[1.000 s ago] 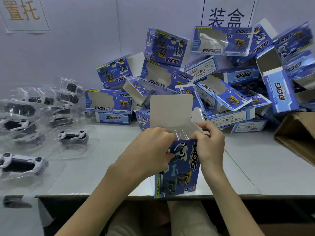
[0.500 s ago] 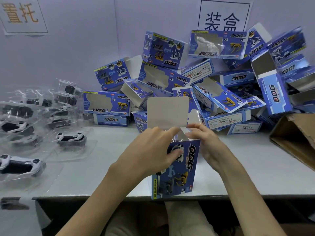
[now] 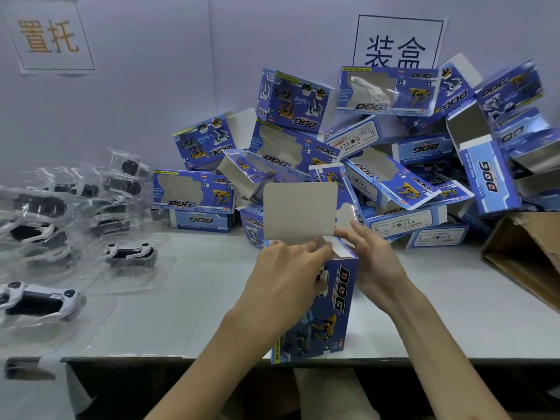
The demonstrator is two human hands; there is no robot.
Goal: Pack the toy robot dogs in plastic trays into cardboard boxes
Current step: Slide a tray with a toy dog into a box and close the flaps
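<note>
A blue "DOG" cardboard box [image 3: 330, 313] stands upright at the table's front edge, its grey-brown top flap [image 3: 300, 210] raised. My left hand [image 3: 288, 277] grips the box's upper front, fingertips at its open mouth. My right hand [image 3: 369, 262] touches the opening's right rim with its fingers stretched out. What lies inside the box is hidden. Toy robot dogs in clear plastic trays [image 3: 128, 256] lie on the left of the table.
A heap of blue boxes [image 3: 378, 165], many open, is piled against the back wall. A brown carton [image 3: 527, 262] sits at the right edge. More trayed dogs [image 3: 36, 301] crowd the far left. Bare table [image 3: 197, 313] lies between trays and box.
My right hand has shifted from pinching the opening to lying with fingers stretched along its right rim. The box stays upright with the flap still raised.
</note>
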